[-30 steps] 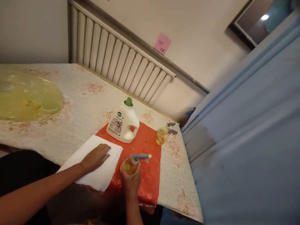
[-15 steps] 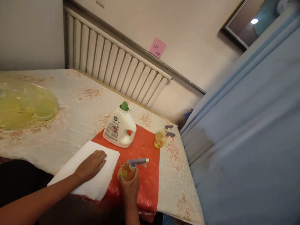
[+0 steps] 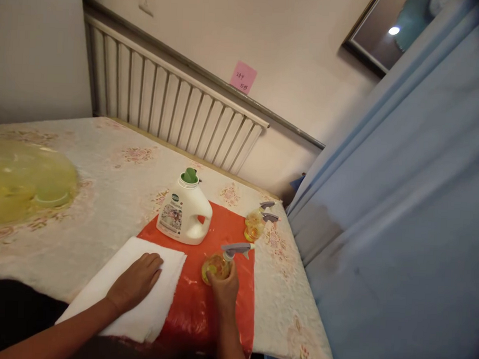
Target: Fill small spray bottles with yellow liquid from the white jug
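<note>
My left hand (image 3: 135, 282) lies flat, fingers stretched out, on a folded white cloth (image 3: 127, 291) at the near edge of the table. My right hand (image 3: 223, 290) is wrapped round a small clear spray bottle (image 3: 220, 263) of yellow liquid with a grey trigger head; it stands on a red plastic sheet (image 3: 210, 300). A white detergent jug (image 3: 184, 209) with a green cap stands upright at the far end of the red sheet, apart from both hands.
Two more small spray bottles (image 3: 256, 222) of yellow liquid stand at the right edge of the floral tablecloth (image 3: 104, 195). A yellow translucent cover (image 3: 17, 183) lies at the far left. A radiator (image 3: 167, 110) lines the wall; blue fabric (image 3: 400, 207) hangs close on the right.
My right hand has carried the spray bottle a little forward and to the right over the red sheet. My left hand stays flat on the cloth. The camera view has shifted.
</note>
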`<state>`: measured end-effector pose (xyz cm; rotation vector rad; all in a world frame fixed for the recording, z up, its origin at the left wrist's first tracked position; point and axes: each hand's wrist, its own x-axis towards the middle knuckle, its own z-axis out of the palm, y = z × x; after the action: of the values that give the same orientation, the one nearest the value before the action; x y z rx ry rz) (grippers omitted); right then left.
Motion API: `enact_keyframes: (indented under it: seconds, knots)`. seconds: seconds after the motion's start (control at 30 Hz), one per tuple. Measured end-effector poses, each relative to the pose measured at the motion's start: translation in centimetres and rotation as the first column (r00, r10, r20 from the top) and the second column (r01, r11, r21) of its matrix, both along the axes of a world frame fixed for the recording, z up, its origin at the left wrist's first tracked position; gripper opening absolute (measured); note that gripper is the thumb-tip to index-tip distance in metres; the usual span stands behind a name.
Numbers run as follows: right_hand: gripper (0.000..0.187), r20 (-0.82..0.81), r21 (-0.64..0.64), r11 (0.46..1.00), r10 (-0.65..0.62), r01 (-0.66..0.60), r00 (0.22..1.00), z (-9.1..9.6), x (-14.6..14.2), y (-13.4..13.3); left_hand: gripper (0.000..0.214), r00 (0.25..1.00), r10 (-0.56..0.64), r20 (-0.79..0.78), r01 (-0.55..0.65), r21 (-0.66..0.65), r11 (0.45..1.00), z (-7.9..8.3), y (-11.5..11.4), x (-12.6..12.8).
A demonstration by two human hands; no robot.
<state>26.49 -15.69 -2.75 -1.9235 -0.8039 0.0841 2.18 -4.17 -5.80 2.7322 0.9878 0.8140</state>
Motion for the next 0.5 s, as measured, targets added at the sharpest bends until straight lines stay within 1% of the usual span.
enact_keyframes:
  seconds: [0.1, 0.3, 0.4, 0.5]
  knots:
    - [0.071, 0.021, -0.017, 0.998, -0.055, 0.055, 0.998, 0.9, 2.5, 3.0, 0.023, 1.0, 0.012, 0.005, -0.012, 0.033, 0.999, -0.4, 0.2, 0.0]
    - [0.065, 0.015, 0.006, 0.998, -0.057, 0.057, 0.998, 1.8, 7.4, 10.0, 0.022, 0.999, 0.028, 0.045, -0.033, 0.115, 0.993, -2.0, 0.9, -0.3]
    - [0.062, 0.0, 0.028, 0.998, -0.065, 0.065, 0.998, 2.1, 9.5, 13.3, 0.024, 0.999, 0.031, 0.035, -0.035, 0.129, 0.991, -2.8, 1.2, -0.5]
    - [0.061, -0.003, 0.038, 0.996, -0.083, 0.083, 0.997, 2.3, 11.4, 16.3, 0.029, 0.998, 0.062, 0.005, -0.062, 0.134, 0.989, -3.7, 1.3, -0.8]
